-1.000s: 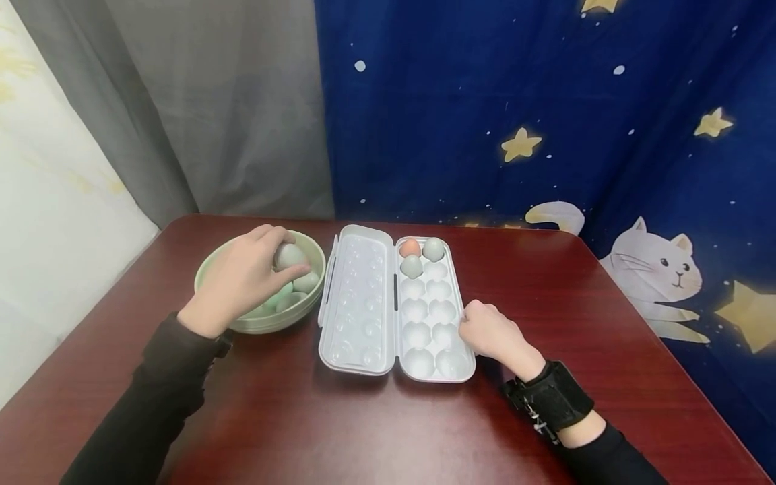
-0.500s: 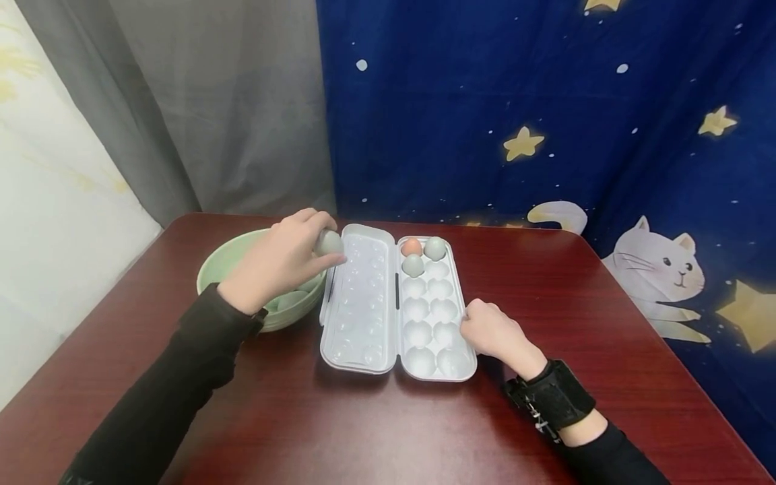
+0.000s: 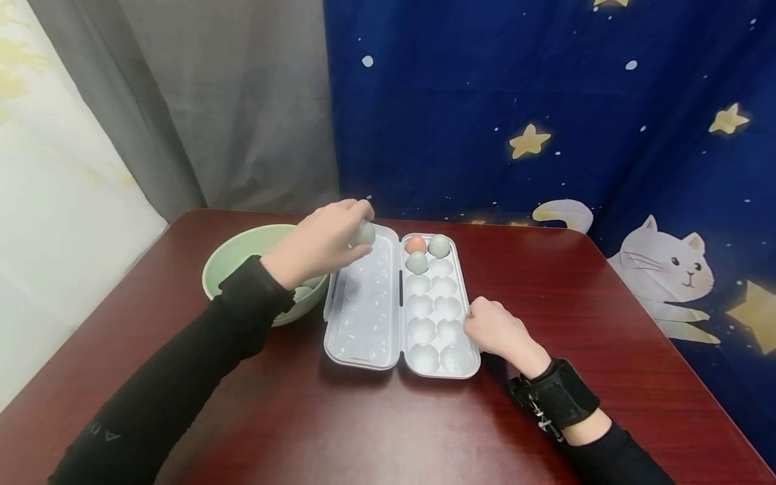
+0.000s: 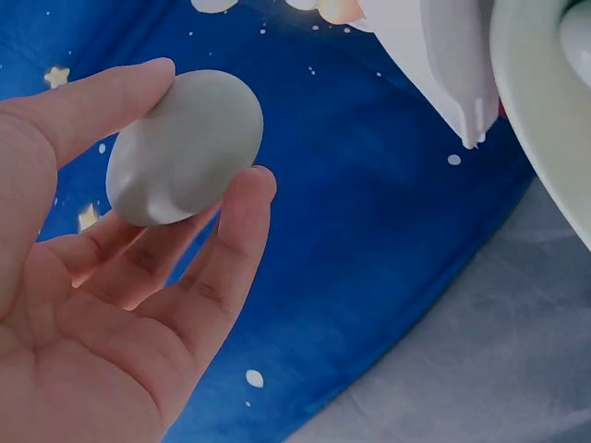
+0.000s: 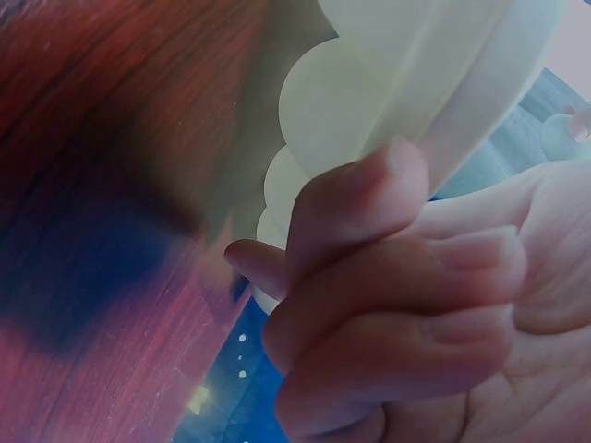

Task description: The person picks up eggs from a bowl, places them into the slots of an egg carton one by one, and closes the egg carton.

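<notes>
My left hand (image 3: 324, 239) pinches a pale grey-green egg (image 4: 185, 148) between thumb and fingertips, above the far part of the opened lid (image 3: 364, 310) of a white plastic egg carton (image 3: 432, 342). Three eggs sit in the carton's far cups: an orange-brown egg (image 3: 415, 244) and a pale egg (image 3: 439, 246) at the back, another pale egg (image 3: 417, 263) in front of them. On the carton's right side, my right hand (image 3: 497, 330) grips its edge, with the fingers curled under the rim in the right wrist view.
A light green bowl (image 3: 221, 263) with more pale eggs stands left of the carton, partly covered by my left forearm. Both rest on a dark red wooden table (image 3: 376, 431). Grey and blue star-patterned curtains (image 3: 436, 114) hang behind the table.
My left hand has lifted the egg out of the bowl and carried it right, over the carton's lid. The right hand has stayed at the carton's edge.
</notes>
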`<state>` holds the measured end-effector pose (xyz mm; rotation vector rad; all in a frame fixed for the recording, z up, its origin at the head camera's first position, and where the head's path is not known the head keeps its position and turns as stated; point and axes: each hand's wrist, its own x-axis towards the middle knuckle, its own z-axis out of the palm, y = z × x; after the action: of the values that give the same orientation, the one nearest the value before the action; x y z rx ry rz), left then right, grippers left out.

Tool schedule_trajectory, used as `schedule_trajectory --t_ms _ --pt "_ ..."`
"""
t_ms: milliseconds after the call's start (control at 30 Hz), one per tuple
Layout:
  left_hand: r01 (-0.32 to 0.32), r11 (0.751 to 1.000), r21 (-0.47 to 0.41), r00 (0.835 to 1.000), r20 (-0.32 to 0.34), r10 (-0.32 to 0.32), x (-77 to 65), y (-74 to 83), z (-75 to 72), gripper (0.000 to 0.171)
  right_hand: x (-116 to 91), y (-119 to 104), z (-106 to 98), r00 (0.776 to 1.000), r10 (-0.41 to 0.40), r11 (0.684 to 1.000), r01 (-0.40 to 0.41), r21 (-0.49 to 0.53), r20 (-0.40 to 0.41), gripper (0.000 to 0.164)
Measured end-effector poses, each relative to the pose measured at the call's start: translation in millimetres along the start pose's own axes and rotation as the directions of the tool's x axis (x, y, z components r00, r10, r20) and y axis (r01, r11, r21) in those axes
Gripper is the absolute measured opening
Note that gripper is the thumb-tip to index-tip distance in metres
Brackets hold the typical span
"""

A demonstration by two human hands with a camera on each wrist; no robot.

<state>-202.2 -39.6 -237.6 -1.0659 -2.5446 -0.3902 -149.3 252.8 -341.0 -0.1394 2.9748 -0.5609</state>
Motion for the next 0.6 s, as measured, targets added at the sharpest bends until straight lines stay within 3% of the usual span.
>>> schedule_trajectory --t_ms 233,600 --pt "0.032 0.997 0.066 0.996 0.085 -0.038 13.3 9.5 15.9 0.034 0 2 1 1.000 0.001 1.000 -0.001 -0.003 0.002 0.023" --pt "-0.009 0.997 0.082 0.984 0.176 -0.006 30.9 17.5 36.9 0.038 0 1 1 1.000 -0.002 1.000 0.002 0.008 -0.001 0.024"
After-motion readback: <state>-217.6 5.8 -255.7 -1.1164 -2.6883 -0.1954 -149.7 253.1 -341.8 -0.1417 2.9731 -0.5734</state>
